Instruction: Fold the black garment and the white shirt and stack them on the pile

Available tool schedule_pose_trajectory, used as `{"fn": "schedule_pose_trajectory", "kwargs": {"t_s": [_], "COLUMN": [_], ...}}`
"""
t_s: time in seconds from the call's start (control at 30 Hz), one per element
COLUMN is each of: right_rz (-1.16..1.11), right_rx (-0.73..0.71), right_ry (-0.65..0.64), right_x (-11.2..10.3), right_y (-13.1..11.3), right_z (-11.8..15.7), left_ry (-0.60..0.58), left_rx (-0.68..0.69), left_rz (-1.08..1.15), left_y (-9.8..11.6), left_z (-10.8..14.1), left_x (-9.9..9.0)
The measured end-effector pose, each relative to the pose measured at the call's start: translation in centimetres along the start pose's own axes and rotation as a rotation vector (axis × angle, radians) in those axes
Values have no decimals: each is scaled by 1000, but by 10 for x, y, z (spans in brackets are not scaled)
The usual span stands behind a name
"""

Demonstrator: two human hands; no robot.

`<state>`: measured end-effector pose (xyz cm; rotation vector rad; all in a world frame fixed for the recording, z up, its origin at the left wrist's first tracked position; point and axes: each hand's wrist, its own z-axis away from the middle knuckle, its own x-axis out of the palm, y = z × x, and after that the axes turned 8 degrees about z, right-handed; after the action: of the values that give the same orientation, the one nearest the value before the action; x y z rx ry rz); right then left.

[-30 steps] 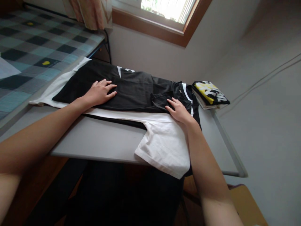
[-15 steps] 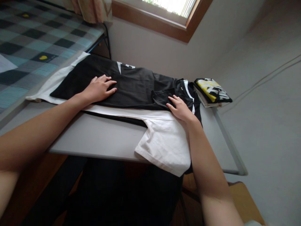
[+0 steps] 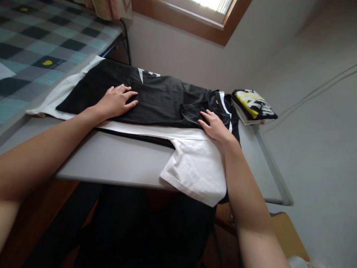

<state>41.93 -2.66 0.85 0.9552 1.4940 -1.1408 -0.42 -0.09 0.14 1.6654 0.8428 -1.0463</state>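
A black T-shirt (image 3: 158,98) with a white print and a white-edged collar lies folded lengthwise on the table. My left hand (image 3: 118,100) rests flat on its body, fingers spread. Near the collar, my right hand (image 3: 213,124) lies on the shirt's folded sleeve with its fingers apart. Under the black shirt is a white T-shirt (image 3: 195,167), whose sleeve sticks out toward me and hangs over the table's front edge. More black cloth shows beneath the white one.
A folded stack of clothes (image 3: 253,106), with a black, yellow and white piece on top, sits at the table's (image 3: 125,160) far right. A bed (image 3: 55,44) with a checked cover stands at the back left. A wooden chair (image 3: 288,234) is at the lower right.
Both hands stay in nearly the same places on the black T-shirt. The view has shifted very slightly; the clothes look unchanged.
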Motion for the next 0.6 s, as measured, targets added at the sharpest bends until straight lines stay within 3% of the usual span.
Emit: {"fn": "schedule_pose_trajectory", "kwargs": {"t_s": [0.6], "right_rz": [1], "right_rx": [16], "right_ry": [-5], "right_x": [-3], "right_y": [-4], "right_z": [1], "left_ry": [6], "left_rx": [-15], "left_rz": [-1], "left_y": [6], "left_z": [2], "left_x": [-3]}}
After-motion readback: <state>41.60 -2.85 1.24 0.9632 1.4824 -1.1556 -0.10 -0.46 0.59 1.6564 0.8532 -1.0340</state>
